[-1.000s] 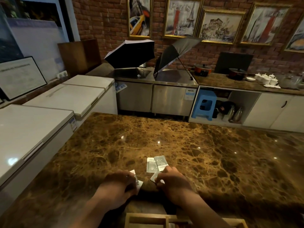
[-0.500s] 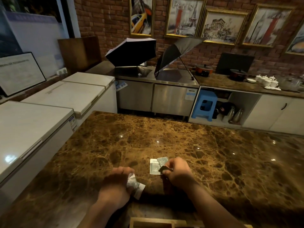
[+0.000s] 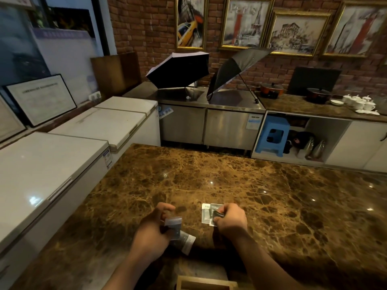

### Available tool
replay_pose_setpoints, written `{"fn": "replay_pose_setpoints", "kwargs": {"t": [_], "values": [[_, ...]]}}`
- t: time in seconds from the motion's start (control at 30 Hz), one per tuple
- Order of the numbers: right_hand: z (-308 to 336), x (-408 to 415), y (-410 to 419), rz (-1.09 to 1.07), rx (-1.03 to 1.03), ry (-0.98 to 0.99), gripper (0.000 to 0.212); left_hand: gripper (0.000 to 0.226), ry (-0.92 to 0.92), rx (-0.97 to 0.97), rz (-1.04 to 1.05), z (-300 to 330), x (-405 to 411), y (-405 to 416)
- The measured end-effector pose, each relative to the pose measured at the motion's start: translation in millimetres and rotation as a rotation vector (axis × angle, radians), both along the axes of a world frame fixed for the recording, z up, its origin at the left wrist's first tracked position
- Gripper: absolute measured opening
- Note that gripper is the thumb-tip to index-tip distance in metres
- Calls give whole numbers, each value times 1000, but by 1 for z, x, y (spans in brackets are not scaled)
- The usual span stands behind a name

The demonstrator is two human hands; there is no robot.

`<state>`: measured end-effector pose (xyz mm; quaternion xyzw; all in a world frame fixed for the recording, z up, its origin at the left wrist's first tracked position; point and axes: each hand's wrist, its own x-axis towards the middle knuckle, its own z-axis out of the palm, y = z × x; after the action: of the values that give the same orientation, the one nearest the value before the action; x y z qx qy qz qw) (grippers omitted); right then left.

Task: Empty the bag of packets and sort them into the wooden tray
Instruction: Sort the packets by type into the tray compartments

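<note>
Head view, looking down on a brown marbled worktop. Left hand curled around a small stack of packets, thumb over the top one, a white corner poking out toward the right; grip closed on that stack. Right hand pinching a dark sachet between thumb and forefinger, just above two pale packets lying flat and overlapping on the worktop. Wooden tray barely in frame at the bottom edge, near the body, only a rim and one divider showing; contents hidden. No bag visible anywhere, so probably emptied already and sorting under way, though not certain. Packets small, flat, rectangular, some silvery-grey, some white with faint print too small to read. Likely very light and thin, with slick foil or plastic faces, prone to sliding over each other and hard to lift off polished stone. Best taken by an edge or corner with a fingertip pinch, or slid toward the worktop edge first. Fanned stack in the left hand liable to slip apart if the hold loosens. Little risk of breakage; creasing or dropping the likelier trouble.
</note>
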<state>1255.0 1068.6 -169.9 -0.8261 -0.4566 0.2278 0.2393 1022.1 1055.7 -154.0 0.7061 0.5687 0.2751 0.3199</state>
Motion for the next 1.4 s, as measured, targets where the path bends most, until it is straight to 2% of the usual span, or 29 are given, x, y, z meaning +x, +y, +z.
{"fn": "replay_pose_setpoints", "kwargs": {"t": [0.1,0.2,0.27,0.33,0.37,0.43,0.5,0.6,0.73,0.87,0.97,1.1,1.2,1.33,1.4], "values": [[1,4,-7,18,78,130,22,31,-61,-22,-28,11,3,-3],[3,9,-16,34,172,268,24,21,47,-49,-138,16,9,-2],[9,13,-20,79,193,388,39,23,136,-40,-216,14,16,3],[11,16,-22,128,146,417,57,19,257,-23,-289,10,24,4],[11,17,-21,143,121,393,55,17,318,2,-314,7,26,5],[12,21,-19,186,65,310,31,17,381,58,-342,0,26,3],[13,20,-18,232,29,253,19,17,420,59,-375,-5,22,-1],[18,13,-12,333,-3,142,17,23,506,97,-393,-7,17,-4],[20,5,10,595,-71,-101,31,36,549,106,-389,-6,12,-3],[17,-3,26,762,-174,-209,37,32,383,32,-326,-8,0,-3],[13,-8,28,744,-194,-268,44,31,288,19,-246,-8,-7,-4],[13,-11,25,674,-170,-373,43,18,206,33,-144,-5,-18,-4],[15,-7,18,588,-121,-340,36,18,79,65,-70,2,-19,-5],[24,4,-2,522,-187,-252,43,16,-30,68,-15,20,-12,-17],[28,12,-12,464,-149,-191,43,15,-90,66,-46,29,-4,-26]]}}
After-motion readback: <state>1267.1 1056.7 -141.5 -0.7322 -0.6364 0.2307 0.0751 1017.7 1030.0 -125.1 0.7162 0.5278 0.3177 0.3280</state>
